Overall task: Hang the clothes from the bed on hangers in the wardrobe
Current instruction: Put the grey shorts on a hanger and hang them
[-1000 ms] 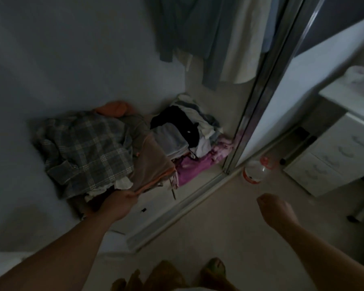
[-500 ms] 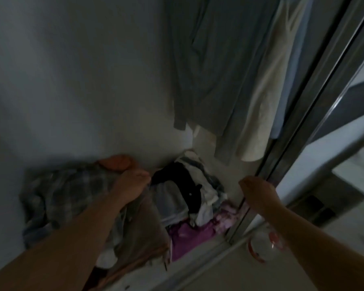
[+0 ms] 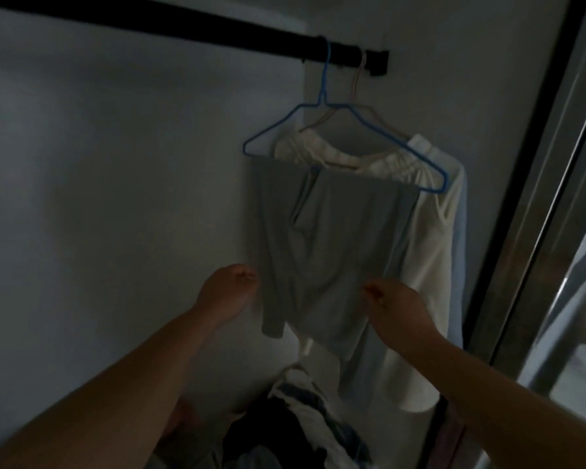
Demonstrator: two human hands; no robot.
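Observation:
A grey garment (image 3: 318, 238) hangs folded over the bar of a blue wire hanger (image 3: 271, 130) on the dark wardrobe rod (image 3: 183, 25). My left hand (image 3: 225, 292) is at the garment's lower left edge, fingers pinched on the cloth. My right hand (image 3: 396, 309) pinches its lower right edge. Behind it a white garment (image 3: 423, 265) hangs on a pale hanger (image 3: 357, 79), with a light blue garment (image 3: 457, 265) at its right side. The bed is out of view.
A pile of folded and loose clothes (image 3: 301, 418) lies on the wardrobe floor below my hands. The metal sliding-door frame (image 3: 528, 198) runs down the right side. The pale wardrobe wall (image 3: 99, 198) fills the left.
My view has swung up from the clothes pile to the rod. My left hand left the pile, and both hands rose to the grey garment's lower edges.

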